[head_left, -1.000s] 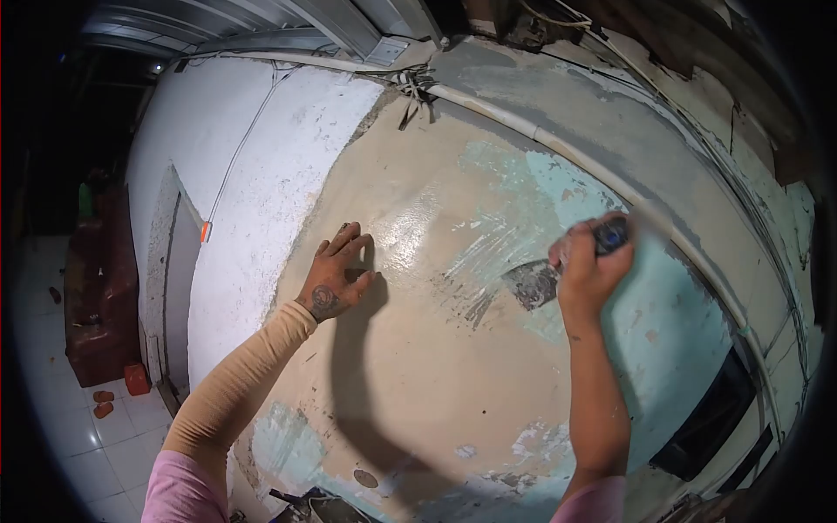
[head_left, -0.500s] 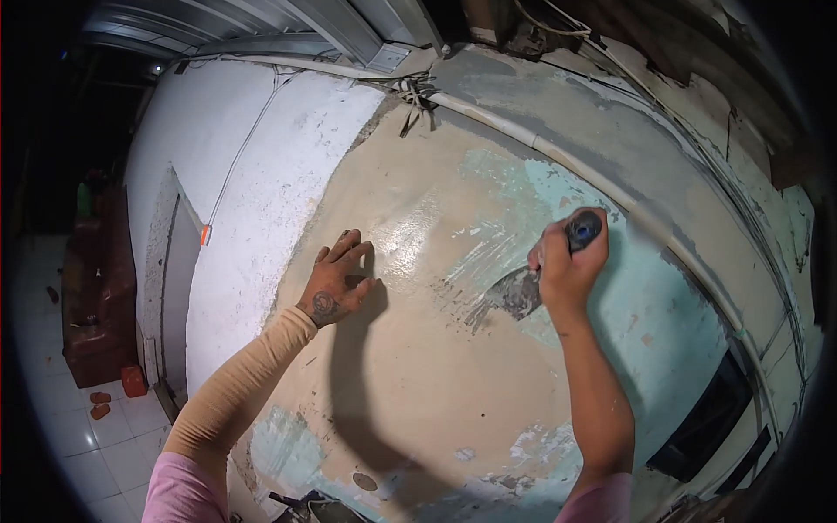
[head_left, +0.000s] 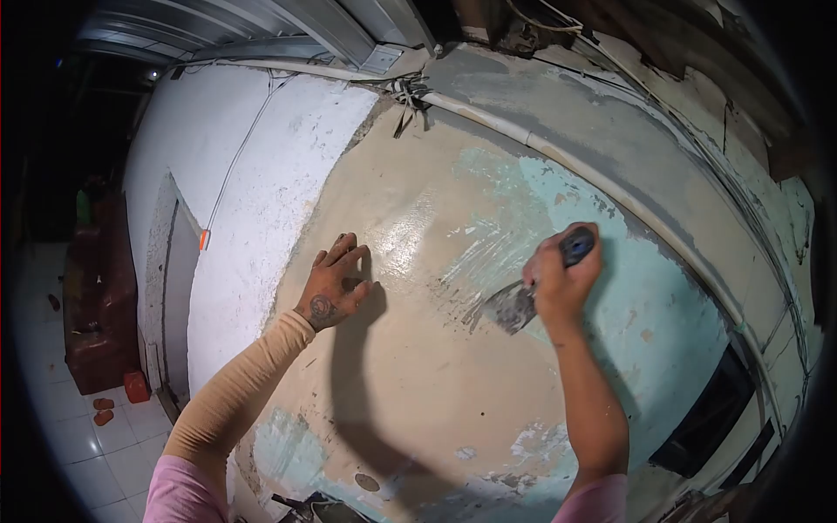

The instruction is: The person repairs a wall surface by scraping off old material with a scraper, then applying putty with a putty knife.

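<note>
Wall [head_left: 410,383] fills the view. It has a beige skim coat [head_left: 436,418] in the middle, teal paint [head_left: 663,305] right of the right hand, and rough white plaster [head_left: 261,174] left of the left hand.

Left hand [head_left: 336,283]: open, fingers spread, palm flat on the beige coat. Beige sleeve [head_left: 235,392] runs down from its wrist.

Right hand [head_left: 562,277]: fist clamped round the scraper [head_left: 513,305]. Dark handle [head_left: 577,246] sticks out above the fist. Grey blade [head_left: 501,312] sticks out below-left of it, pointing toward the left hand. Blade sits against the wall right where beige meets teal. Can't tell if its edge is flat or tilted on the surface. Streaky scrape marks [head_left: 488,248] just above the blade.

The 2 hands are well apart, with a glossy patch [head_left: 410,227] between them, slightly higher.

Around them:
- White conduit [head_left: 558,152] runs diagonally above the right hand, dropping to the right.
- Cable tangle [head_left: 405,91] above the left hand, at the conduit's upper end.
- Orange tag [head_left: 203,239] on the white plaster, left of the left hand.
- Tiled floor [head_left: 105,453] far left and below the left hand, with brown furniture [head_left: 96,296] and small orange items [head_left: 135,386] on it.
- Dark opening [head_left: 706,418] below-right of the right hand.
- Corrugated roof [head_left: 261,22] above both.
</note>
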`<state>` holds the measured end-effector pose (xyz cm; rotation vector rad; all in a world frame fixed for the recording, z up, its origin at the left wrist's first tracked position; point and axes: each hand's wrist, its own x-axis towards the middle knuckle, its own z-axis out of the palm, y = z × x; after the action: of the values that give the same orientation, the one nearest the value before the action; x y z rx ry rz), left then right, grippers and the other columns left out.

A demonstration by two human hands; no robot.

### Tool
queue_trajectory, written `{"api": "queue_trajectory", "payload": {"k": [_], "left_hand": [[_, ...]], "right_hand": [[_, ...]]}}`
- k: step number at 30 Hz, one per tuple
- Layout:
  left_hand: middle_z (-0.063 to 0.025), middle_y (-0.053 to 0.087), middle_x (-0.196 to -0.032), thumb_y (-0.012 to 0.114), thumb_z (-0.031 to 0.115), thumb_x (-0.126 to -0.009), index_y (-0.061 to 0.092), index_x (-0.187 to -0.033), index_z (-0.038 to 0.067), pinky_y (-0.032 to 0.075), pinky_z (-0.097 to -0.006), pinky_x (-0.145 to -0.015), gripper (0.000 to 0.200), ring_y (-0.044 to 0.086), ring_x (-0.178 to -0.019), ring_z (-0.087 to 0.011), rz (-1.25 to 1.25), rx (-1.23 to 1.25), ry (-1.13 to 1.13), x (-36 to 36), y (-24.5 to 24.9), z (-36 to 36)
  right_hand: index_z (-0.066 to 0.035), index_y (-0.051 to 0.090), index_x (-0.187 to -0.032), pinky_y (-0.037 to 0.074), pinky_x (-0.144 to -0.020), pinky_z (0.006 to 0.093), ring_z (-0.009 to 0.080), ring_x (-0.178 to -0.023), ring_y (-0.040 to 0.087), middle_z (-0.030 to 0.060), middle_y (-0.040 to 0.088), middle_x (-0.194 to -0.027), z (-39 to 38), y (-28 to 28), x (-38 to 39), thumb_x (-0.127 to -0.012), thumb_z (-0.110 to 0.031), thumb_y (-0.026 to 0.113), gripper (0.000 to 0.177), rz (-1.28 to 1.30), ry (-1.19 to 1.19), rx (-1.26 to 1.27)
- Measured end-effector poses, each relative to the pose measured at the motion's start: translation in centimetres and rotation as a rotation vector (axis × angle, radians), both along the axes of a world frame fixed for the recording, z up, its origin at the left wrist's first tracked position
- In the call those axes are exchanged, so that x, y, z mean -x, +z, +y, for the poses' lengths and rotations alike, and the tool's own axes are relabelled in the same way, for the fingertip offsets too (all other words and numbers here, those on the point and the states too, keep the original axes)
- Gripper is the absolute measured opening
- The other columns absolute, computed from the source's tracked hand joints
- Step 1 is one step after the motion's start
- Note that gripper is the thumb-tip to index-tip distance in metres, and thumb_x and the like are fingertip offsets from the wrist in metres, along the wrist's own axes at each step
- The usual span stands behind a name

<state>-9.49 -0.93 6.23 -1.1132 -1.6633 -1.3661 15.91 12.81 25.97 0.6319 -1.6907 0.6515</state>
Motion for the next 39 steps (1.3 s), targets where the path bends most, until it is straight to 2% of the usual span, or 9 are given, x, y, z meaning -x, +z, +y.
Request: {"api": "queue_trajectory", "payload": {"k": [3,8,11,21,25,29,32,36,39], "left_hand": [[-0.0229,0.037,-0.158,0.072,0.029,-0.085,0.052,-0.145,0.005,0.032,-0.0509,-0.119,0.067,0.035,-0.147,-0.0401,0.024,0.002,0.035,0.2,0.0,-0.6],[-0.022,0.036,-0.159,0.074,0.026,-0.085,0.051,-0.146,0.005,0.039,-0.0457,-0.117,0.068,0.036,-0.146,-0.0394,-0.017,-0.017,-0.002,-0.2,-0.1,-0.2],[-0.0215,0.036,-0.16,0.075,0.026,-0.085,0.05,-0.147,0.006,0.04,-0.0456,-0.116,0.069,0.037,-0.146,-0.0386,0.034,0.077,0.05,-0.4,-0.4,-1.0],[-0.0196,0.037,-0.16,0.074,0.025,-0.086,0.05,-0.146,0.006,0.037,-0.047,-0.119,0.067,0.034,-0.148,-0.0384,0.0,0.038,0.044,-1.3,-1.4,-0.1],[-0.0198,0.036,-0.16,0.074,0.023,-0.085,0.05,-0.146,0.007,0.034,-0.0474,-0.12,0.068,0.031,-0.149,-0.0378,0.002,0.036,0.018,-1.2,-2.3,-0.2],[-0.0199,0.034,-0.161,0.073,0.024,-0.085,0.049,-0.148,0.007,0.03,-0.0486,-0.122,0.069,0.028,-0.151,-0.0372,-0.022,0.058,-0.025,-1.5,-2.7,-0.2],[-0.0195,0.033,-0.162,0.072,0.026,-0.086,0.048,-0.149,0.007,0.026,-0.0515,-0.122,0.07,0.027,-0.152,-0.0371,-0.037,0.086,-0.013,-1.7,-2.1,-0.8],[-0.0183,0.033,-0.162,0.072,0.028,-0.086,0.046,-0.15,0.008,0.022,-0.0567,-0.123,0.071,0.026,-0.152,-0.0368,-0.04,0.061,0.004,-1.8,-2.3,-0.2],[-0.0176,0.033,-0.163,0.072,0.027,-0.085,0.046,-0.151,0.01,0.02,-0.0582,-0.123,0.072,0.026,-0.153,-0.0364,-0.038,0.093,-0.01,-1.5,-2.5,-0.5]], "right_hand": [[-0.006,0.043,-0.098,0.045,-0.044,0.0288,0.0104,-0.048,0.048,0.0039,0.051,-0.067,2.4,4.0,-2.1,-0.089,0.008,0.052,0.019,0.21,0.063,0.089],[-0.007,0.046,-0.098,0.047,-0.047,0.0271,0.0092,-0.056,0.053,0.004,0.055,-0.075,1.4,-0.5,0.0,-0.086,0.008,0.057,0.021,0.099,-0.117,-0.184],[-0.005,0.043,-0.095,0.047,-0.046,0.0279,0.0103,-0.05,0.05,0.0049,0.055,-0.076,0.8,2.8,-2.4,-0.087,0.007,0.056,0.02,0.249,0.014,0.035],[-0.006,0.042,-0.098,0.045,-0.044,0.0305,0.0118,-0.047,0.049,0.0025,0.05,-0.066,2.0,-1.1,-0.9,-0.089,0.005,0.055,0.019,0.032,-0.014,0.082],[-0.006,0.041,-0.1,0.044,-0.043,0.031,0.011,-0.046,0.046,0.0025,0.049,-0.065,2.7,2.1,-2.7,-0.09,0.006,0.053,0.02,0.212,0.059,0.168],[-0.004,0.043,-0.097,0.045,-0.046,0.0285,0.0103,-0.049,0.05,0.0035,0.05,-0.063,-0.3,-1.1,-0.9,-0.09,0.006,0.054,0.017,0.107,-0.063,-0.071],[-0.006,0.043,-0.1,0.045,-0.045,0.0281,0.0104,-0.049,0.051,0.0038,0.051,-0.069,1.8,3.0,-2.8,-0.088,0.008,0.055,0.022,0.211,0.076,0.122],[-0.007,0.043,-0.085,0.043,-0.045,0.0297,0.0095,-0.047,0.043,0.0022,0.048,-0.063,-0.3,-3.4,0.3,-0.09,0.002,0.052,0.013,0.013,-0.109,-0.01],[-0.006,0.045,-0.095,0.044,-0.045,0.0283,0.0101,-0.048,0.05,0.0016,0.051,-0.066,2.5,2.5,-2.2,-0.089,0.003,0.056,0.016,0.217,0.062,0.106]]}}
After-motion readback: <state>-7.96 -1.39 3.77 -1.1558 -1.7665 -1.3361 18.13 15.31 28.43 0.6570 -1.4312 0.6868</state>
